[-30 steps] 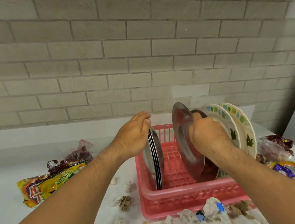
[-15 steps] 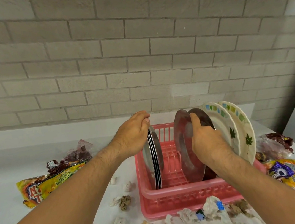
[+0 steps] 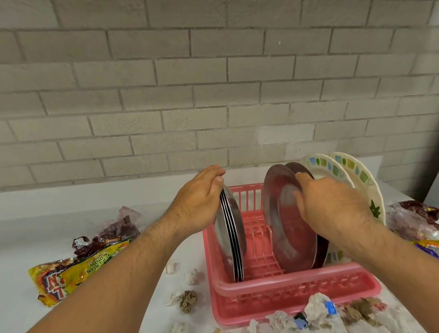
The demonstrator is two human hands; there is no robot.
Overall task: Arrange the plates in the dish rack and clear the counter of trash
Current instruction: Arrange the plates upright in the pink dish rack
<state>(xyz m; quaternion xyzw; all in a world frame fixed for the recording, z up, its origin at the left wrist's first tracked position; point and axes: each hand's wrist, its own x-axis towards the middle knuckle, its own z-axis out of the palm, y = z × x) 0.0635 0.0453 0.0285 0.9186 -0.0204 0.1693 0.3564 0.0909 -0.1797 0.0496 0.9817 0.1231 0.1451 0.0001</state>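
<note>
We've lowered the steel plate further into the rack; right hand fingers clamped on its rim, left hand fingers gripping the plate stack. Trash still litters the desk.

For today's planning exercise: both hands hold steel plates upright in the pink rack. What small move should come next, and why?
Probably the right hand should lean its steel plate against the darker plate and let go: its lower edge sits inside the dish rack, while the left hand steadies the stack.
</note>
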